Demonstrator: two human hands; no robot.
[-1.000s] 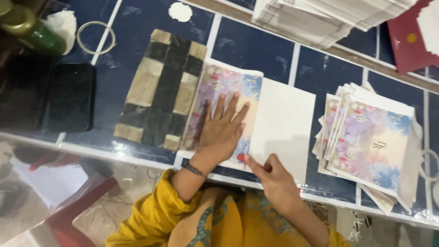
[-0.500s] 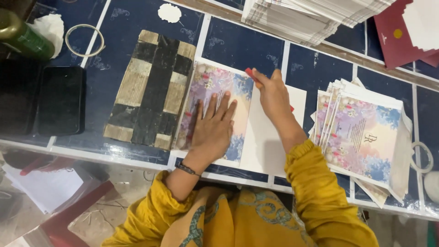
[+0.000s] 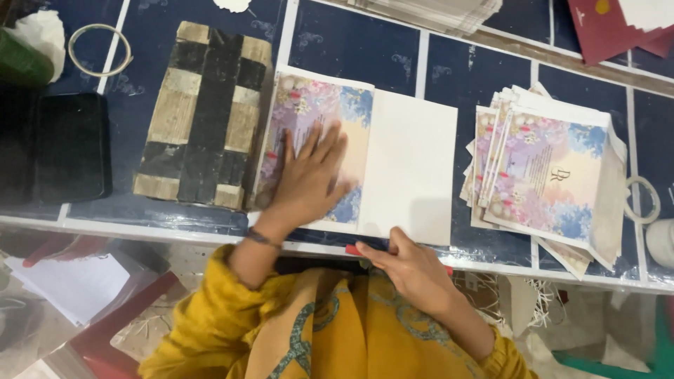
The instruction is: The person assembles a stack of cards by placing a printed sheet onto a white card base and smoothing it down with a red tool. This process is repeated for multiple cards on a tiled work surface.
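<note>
My left hand [image 3: 307,179] lies flat, fingers spread, on a floral printed card [image 3: 316,119] that rests on the blue tiled table [image 3: 351,42]. A plain white flap [image 3: 411,165] of the same card extends to the right. My right hand [image 3: 414,270] is at the table's near edge, just below the white flap's bottom edge, pinching a thin red tool [image 3: 352,249]. A stack of similar floral cards [image 3: 544,175] is fanned out to the right.
A wooden block wrapped in black tape [image 3: 203,116] sits left of the card. A black case [image 3: 53,147] and a wire ring [image 3: 100,49] lie at far left. White card stacks [image 3: 428,10] and red envelopes [image 3: 611,28] are at the back.
My right hand has moved from the top of the card's fold down to the table's near edge. The left hand stays pressed on the floral card.
</note>
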